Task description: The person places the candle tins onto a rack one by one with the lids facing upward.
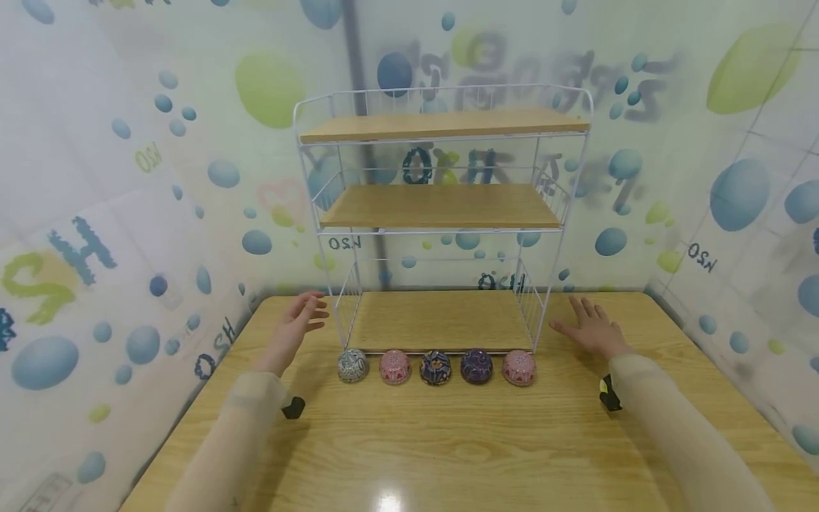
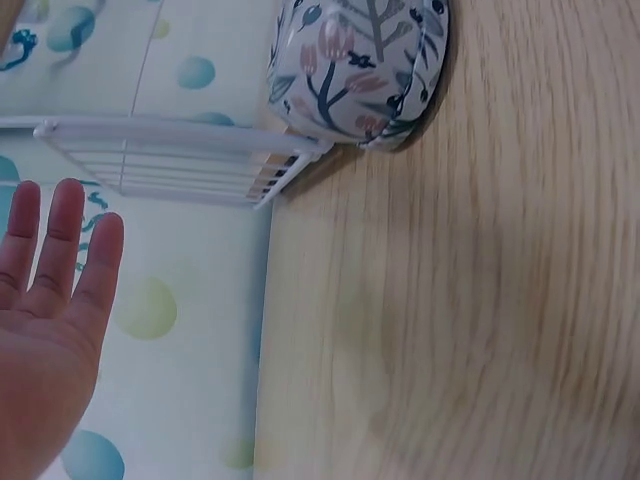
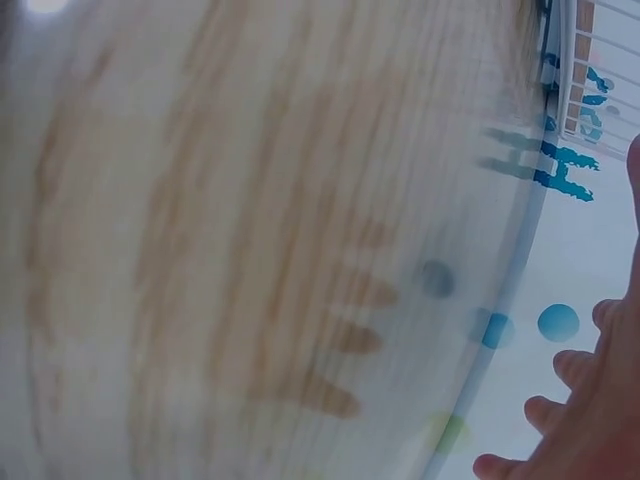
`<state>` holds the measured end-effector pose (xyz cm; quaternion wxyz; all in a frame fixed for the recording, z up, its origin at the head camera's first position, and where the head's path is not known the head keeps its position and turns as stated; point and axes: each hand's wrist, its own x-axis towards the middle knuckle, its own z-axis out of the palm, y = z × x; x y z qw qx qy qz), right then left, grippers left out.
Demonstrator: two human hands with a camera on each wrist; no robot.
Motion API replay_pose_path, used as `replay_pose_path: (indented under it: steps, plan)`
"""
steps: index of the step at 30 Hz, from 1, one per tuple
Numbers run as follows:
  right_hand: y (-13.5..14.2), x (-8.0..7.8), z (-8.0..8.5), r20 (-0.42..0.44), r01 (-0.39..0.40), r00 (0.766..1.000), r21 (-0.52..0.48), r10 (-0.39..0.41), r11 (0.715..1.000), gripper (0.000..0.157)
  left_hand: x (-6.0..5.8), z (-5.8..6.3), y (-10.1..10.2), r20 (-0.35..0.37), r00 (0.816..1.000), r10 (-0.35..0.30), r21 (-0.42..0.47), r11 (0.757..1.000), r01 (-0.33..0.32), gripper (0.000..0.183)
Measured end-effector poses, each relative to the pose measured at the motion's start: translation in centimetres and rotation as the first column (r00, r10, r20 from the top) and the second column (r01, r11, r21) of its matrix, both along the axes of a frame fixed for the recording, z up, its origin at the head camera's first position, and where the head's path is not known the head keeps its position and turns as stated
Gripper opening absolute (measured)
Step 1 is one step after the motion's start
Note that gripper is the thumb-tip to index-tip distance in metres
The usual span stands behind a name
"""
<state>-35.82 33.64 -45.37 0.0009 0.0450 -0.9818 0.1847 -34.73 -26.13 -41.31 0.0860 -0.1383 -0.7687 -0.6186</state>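
My left hand (image 1: 299,323) is raised just left of the white wire shelf rack (image 1: 555,263), fingers extended and holding nothing. On the other side, my right hand (image 1: 593,331) hovers near the tabletop with its fingers spread, also holding nothing. A row of several small round patterned tins lies along the rack's front edge: a white-and-grey one (image 1: 352,365), a pink one (image 1: 394,367), a dark blue one (image 1: 436,368), a purple one (image 1: 476,366) and another pink one (image 1: 520,368). Pink flowers and dark leaves show on the white tin (image 2: 355,70) in the left wrist view.
The rack has three wooden boards: top (image 1: 441,124), middle (image 1: 441,206) and bottom (image 1: 444,320). It stands at the back of a wooden table (image 1: 409,441), against a wall covering (image 1: 269,163) with printed blue and green spots. Similar covering lines both sides.
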Motion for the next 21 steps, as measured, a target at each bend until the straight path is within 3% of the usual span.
replay_pose_path:
  steps: [15, 21]
  plan:
    - [-1.0, 0.6, 0.1, -0.06, -0.038, 0.998, -0.086, 0.033, 0.996, 0.088, 0.1, 0.1, 1.8, -0.021, 1.0, 0.007, 0.002, 1.0, -0.007, 0.049]
    - [-1.1, 1.1, 0.1, -0.135, -0.083, 0.989, -0.23, 0.053, 0.97, 0.086, 0.1, 0.1, 2.2, -0.034, 0.999, 0.019, 0.004, 1.0, -0.019, 0.044]
